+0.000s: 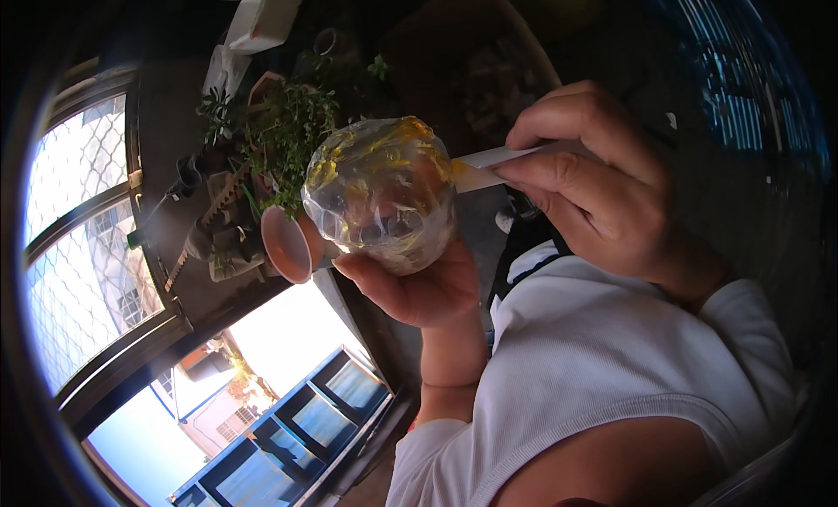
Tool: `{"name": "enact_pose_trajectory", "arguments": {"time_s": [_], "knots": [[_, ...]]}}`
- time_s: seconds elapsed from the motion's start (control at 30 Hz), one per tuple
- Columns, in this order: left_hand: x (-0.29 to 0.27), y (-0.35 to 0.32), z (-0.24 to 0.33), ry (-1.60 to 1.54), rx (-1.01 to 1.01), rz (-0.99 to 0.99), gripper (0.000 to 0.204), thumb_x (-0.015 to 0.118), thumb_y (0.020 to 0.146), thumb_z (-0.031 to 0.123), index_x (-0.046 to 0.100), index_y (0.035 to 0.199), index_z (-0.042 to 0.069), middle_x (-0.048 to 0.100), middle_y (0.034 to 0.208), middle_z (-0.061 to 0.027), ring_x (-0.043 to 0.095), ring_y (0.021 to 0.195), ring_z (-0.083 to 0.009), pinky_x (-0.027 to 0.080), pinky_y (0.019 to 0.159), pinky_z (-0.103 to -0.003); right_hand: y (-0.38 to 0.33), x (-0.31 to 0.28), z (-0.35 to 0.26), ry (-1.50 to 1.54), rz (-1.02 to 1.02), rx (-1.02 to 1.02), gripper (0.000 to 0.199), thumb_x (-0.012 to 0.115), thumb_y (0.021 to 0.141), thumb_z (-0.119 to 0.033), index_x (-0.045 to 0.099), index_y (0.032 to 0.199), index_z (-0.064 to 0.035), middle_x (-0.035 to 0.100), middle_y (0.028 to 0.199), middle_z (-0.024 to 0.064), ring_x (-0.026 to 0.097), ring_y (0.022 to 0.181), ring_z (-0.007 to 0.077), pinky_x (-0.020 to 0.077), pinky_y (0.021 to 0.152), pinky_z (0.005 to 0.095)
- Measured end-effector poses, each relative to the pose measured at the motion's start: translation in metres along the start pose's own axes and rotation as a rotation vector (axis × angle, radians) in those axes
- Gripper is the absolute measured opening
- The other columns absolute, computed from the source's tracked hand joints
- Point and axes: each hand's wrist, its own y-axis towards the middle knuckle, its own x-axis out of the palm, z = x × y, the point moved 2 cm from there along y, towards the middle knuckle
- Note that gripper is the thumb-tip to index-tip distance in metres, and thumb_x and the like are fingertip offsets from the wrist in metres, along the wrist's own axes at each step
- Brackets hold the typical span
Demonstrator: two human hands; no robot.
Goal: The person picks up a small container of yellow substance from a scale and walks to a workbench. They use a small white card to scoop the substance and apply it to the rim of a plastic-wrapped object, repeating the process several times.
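Observation:
My left hand [419, 284] cups a clear, rounded, crinkled-looking object [380, 197] from below, its thumb along the lower edge. Yellow smears cover parts of the object's surface, mostly along its top and right side. Between the thumb and fingers of my right hand [598, 171] is pinched a flat white strip [489, 168], with a yellow smear near its tip. That tip meets or lies very close to the right side of the round object; whether they touch, I cannot tell. The left fingers are mostly hidden behind the object.
Left of the round object stand leafy green potted plants [292, 127] and a pinkish pot [292, 245]. A handsaw [218, 201] lies beside them. A white box [266, 16] is at the top, a cardboard box [532, 40] behind my hands. Windows with mesh [83, 166] line the left.

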Motion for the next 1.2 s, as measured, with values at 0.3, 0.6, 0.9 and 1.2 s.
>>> {"name": "enact_pose_trajectory", "arguments": {"time_s": [0.3, 0.6, 0.9, 1.2], "knots": [[-0.008, -0.001, 0.002, 0.235, 0.054, -0.198, 0.060, 0.040, 0.094, 0.045, 0.033, 0.136, 0.003, 0.045, 0.131, -0.0196, 0.040, 0.125, -0.0366, 0.034, 0.105, -0.052, 0.001, -0.001, -0.003, 0.035, 0.003, 0.005, 0.018, 0.072, 0.062, 0.008, 0.059, 0.074, 0.0049, 0.057, 0.087, 0.0134, 0.056, 0.076, 0.0240, 0.0465, 0.061, 0.0311], [-0.011, -0.005, 0.000, 0.309, 0.094, -0.204, 0.060, 0.040, 0.093, 0.045, 0.031, 0.137, 0.004, 0.043, 0.132, -0.0182, 0.041, 0.124, -0.0333, 0.035, 0.105, -0.048, 0.004, -0.005, -0.004, 0.064, 0.038, -0.042, 0.018, 0.071, 0.063, 0.008, 0.059, 0.076, 0.0046, 0.056, 0.087, 0.0134, 0.056, 0.076, 0.0236, 0.0467, 0.062, 0.0305], [-0.019, -0.005, -0.011, 0.433, 0.058, -0.028, 0.057, 0.049, 0.091, 0.039, 0.032, 0.135, 0.008, 0.044, 0.131, -0.0141, 0.044, 0.122, -0.0275, 0.035, 0.105, -0.045, 0.014, -0.018, -0.001, 0.104, 0.121, -0.087, 0.019, 0.071, 0.065, 0.009, 0.061, 0.080, 0.0018, 0.058, 0.088, 0.0138, 0.057, 0.075, 0.0199, 0.0468, 0.059, 0.0268], [-0.010, -0.002, -0.010, 0.192, 0.065, -0.100, 0.050, 0.046, 0.094, 0.037, 0.036, 0.134, 0.010, 0.044, 0.132, -0.0150, 0.045, 0.121, -0.0323, 0.039, 0.101, -0.050, 0.002, -0.016, -0.010, 0.102, -0.082, 0.099, 0.023, 0.070, 0.063, 0.013, 0.061, 0.080, 0.0010, 0.057, 0.089, 0.0114, 0.058, 0.076, 0.0189, 0.0476, 0.060, 0.0256]]}}
